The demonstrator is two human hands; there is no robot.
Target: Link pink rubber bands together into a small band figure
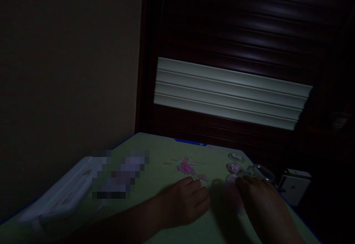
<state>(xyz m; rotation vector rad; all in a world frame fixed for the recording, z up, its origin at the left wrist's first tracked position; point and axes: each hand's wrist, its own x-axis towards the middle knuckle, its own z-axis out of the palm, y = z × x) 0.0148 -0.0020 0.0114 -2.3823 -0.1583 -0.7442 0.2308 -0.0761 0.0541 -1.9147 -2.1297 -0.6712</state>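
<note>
- Currently, from my remote seat, I see the left hand point(191, 201) over the middle of the desk point(219, 151), its fingers loosely curled; I cannot tell whether anything sits beneath them.
- My right hand point(257, 196) reaches over a clear container point(232, 191) with pink contents near the desk's right side. The fingertips appear to meet its rim, but the dark hides whether they grip it.
- Just beyond the left hand lies a loose pink pile point(185, 167), with thin pale bits scattered around it.
- As I judge it, the work is partway along: some pink material is already out on the surface, more seems to remain inside the container, and the scatter lies ungathered.
- Behind that container I find a round clear piece with a label point(236, 157), a small round pot point(235, 168) with a pink-and-white top, and a clear round rim point(263, 172) beside the right hand.
- Well apart, on the left, I make out a white case point(61, 196) and a pixelated object point(120, 177).
</note>
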